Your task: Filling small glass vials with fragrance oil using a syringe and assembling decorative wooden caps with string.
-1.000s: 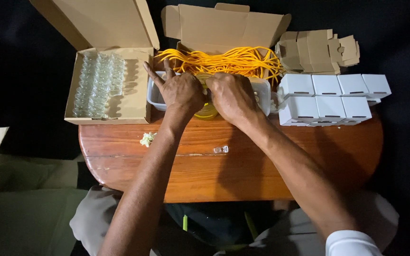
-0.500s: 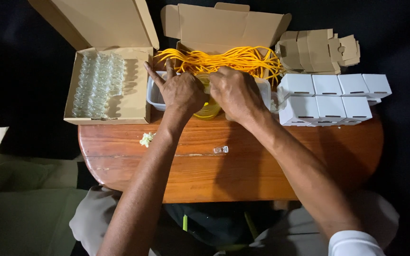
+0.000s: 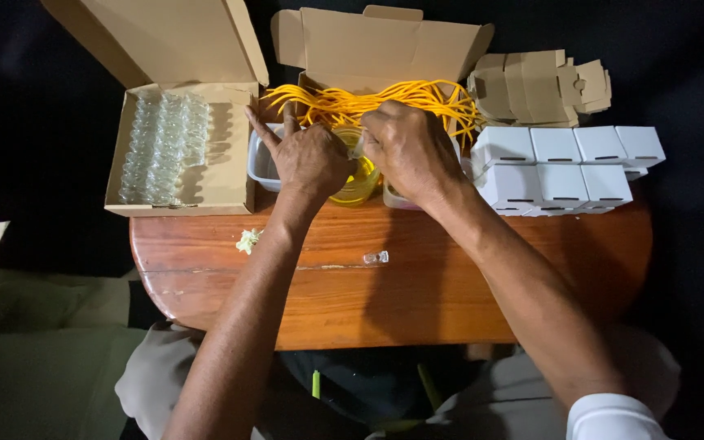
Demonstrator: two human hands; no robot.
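My left hand (image 3: 307, 159) and my right hand (image 3: 409, 151) meet over a round clear container of yellow liquid (image 3: 360, 183) at the far side of the wooden table (image 3: 417, 285). The right hand's fingers are curled and pinch a small clear item, apparently a glass vial (image 3: 357, 150), just above the container. On the left hand two fingers stick up, and its thumb side touches the same spot. I cannot see what it grips. Behind the hands an open cardboard box holds a bundle of yellow cords (image 3: 344, 102).
An open cardboard box of several small glass vials (image 3: 165, 147) stands at the left. Several small white boxes (image 3: 564, 167) sit at the right, with flat folded cartons (image 3: 539, 81) behind them. One loose vial (image 3: 376, 257) and a pale scrap (image 3: 248, 240) lie on the table.
Both hands stay over the yellow container. The right hand has shifted slightly and its fingers have drawn together at the gap between the hands.
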